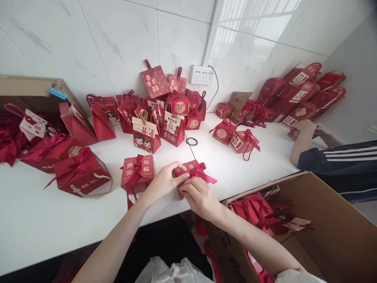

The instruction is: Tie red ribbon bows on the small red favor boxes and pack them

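A small red gift box with a red ribbon bow [196, 170] sits at the front edge of the white table [44, 220]. My left hand [163, 181] pinches the ribbon at the box's left side. My right hand [198, 197] grips the box's front, fingertips meeting the left hand's. Just left of my hands lies another red box with a ribbon and gold characters [138, 173].
Many red gift boxes and bags [165, 114] crowd the back of the table by the tiled wall. An open cardboard box [324, 236] with red boxes stands at right. Another person's arm [303, 143] works at the far right. A black hair tie [191, 141] lies mid-table.
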Motion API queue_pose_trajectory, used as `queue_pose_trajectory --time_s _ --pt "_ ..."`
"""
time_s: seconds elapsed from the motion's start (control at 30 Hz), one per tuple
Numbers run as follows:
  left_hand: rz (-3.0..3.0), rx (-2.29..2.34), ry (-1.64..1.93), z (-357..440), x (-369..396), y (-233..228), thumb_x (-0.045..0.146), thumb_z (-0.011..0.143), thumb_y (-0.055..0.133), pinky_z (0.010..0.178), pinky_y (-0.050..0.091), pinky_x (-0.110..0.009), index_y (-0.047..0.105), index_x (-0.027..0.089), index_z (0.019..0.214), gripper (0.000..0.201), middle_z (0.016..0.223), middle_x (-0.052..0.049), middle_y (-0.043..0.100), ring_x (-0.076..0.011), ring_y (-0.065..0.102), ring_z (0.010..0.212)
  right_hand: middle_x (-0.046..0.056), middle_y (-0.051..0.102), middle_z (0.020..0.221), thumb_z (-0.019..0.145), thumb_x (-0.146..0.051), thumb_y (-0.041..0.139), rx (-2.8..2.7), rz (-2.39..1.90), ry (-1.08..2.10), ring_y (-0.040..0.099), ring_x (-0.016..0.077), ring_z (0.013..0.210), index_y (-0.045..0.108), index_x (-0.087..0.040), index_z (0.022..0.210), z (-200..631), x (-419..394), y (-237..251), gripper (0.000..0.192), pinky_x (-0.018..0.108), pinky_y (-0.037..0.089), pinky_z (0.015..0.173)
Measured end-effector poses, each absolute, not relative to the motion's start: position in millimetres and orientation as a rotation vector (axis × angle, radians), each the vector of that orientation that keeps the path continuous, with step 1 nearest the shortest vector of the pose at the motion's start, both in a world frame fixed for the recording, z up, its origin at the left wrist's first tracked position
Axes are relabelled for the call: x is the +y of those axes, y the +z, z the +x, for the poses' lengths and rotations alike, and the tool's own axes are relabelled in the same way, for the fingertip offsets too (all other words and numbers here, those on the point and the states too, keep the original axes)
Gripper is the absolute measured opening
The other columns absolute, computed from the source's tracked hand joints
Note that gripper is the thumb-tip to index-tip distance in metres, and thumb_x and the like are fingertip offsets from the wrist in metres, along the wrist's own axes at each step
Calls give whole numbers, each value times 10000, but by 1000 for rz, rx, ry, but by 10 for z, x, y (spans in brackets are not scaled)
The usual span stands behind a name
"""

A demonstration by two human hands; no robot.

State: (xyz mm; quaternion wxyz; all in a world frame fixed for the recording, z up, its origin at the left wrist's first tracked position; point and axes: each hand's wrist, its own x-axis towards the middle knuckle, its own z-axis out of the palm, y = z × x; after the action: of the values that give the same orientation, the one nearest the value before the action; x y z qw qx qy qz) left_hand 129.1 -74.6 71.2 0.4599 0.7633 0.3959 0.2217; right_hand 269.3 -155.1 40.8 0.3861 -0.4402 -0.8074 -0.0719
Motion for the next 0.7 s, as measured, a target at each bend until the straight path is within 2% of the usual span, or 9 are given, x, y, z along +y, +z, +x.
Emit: queue_pose_trajectory --time_s 0.13,0.23,0.4,0.57,0.7 --pt "2068 985 557 1278 -776 665 328 828 509 789 463 -339 608 218 888 159 912 -25 600 -196 570 844 59 650 854 874 -49 463 -2005 -991 35 592 151 811 575 -178 966 2922 -1662 401 194 291 516 697" --pt "2204 1000 608 1315 -816 640 358 805 543 842 445 -383 606 205 829 167 931 -49 543 -233 521 940 75 656 890 857 -45 497 -2056 -968 1 593 163 843 589 -176 993 3000 -1739 367 210 318 527 718" --pt "2291 917 735 1447 -821 573 340 831 542 971 356 -452 612 218 885 151 1110 -56 538 -258 462 1104 89 657 893 825 -45 555 -2075 -939 -109 579 180 875 609 -152 1000 2960 -1777 338 212 337 534 739" --pt "2158 870 701 1520 -767 485 241 787 594 990 358 -421 609 207 800 39 1132 -45 548 -231 498 1096 80 658 839 805 -34 579 -2033 -918 -145 575 184 869 626 -142 972 2939 -1763 306 204 337 537 752" --pt "2132 904 715 1538 -763 480 226 767 605 983 361 -425 607 201 751 29 1100 -40 560 -231 511 1071 39 671 817 825 -63 575 -2084 -905 -181 583 146 809 621 -170 981 2904 -1781 253 194 345 503 811"
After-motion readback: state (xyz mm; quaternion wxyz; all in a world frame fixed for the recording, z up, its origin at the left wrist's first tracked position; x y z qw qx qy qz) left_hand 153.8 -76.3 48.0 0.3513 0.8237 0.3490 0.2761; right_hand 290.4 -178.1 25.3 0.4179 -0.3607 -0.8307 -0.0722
